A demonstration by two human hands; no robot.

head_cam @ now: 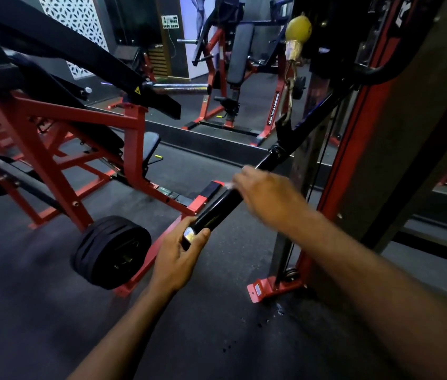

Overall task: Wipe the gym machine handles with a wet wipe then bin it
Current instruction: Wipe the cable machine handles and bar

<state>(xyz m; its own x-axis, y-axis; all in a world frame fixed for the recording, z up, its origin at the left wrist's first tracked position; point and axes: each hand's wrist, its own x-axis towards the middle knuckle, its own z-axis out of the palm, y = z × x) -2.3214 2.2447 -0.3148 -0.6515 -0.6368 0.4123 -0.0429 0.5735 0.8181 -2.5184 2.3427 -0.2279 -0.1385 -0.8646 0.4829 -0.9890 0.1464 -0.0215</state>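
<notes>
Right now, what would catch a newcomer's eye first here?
Two bare hands on a glossy black bar handle at centre: the left hand grips its chrome-capped end, the right hand rubs a white wet wipe along it. A red-framed weight machine fills the left.

Light: dim overall, we see a bluish cast on the floor (38, 311).
Source: bright white panel (192, 31) far back.
Glare: small highlight on the handle (218, 208) end cap.
Blur: right hand (268, 196) smeared by motion; weight plate (111, 252) soft.
Distortion: we note wide-angle bending at the frame edges.
</notes>
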